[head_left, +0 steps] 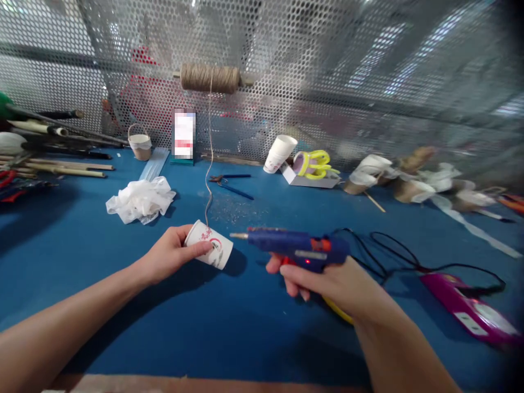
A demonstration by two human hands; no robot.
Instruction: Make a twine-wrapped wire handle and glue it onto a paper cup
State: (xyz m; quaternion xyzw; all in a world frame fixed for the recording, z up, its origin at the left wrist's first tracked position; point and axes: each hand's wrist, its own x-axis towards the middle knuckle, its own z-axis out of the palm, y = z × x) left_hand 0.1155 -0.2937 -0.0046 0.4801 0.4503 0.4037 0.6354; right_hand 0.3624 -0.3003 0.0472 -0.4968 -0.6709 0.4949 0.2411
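My left hand [174, 251] grips a white paper cup [216, 252] printed with pink blossoms, tilted on its side above the table. My right hand [323, 281] is wrapped round a blue hot glue gun [295, 244] with a red trigger and a small red light. Its metal nozzle points left at the cup, a short gap away. A strand of twine [210, 136] runs from the twine spool [210, 78] on the mesh wall down to the cup; how it meets the cup's far side cannot be made out.
Pliers [233, 183], crumpled white cloth [141, 201] and a small twine-handled basket [140, 144] lie beyond my hands. Farther right are stacked paper cups [280, 153] and yellow-handled scissors [321, 164] in a box. A purple power strip [470, 308] and black cable [401, 267] lie at right.
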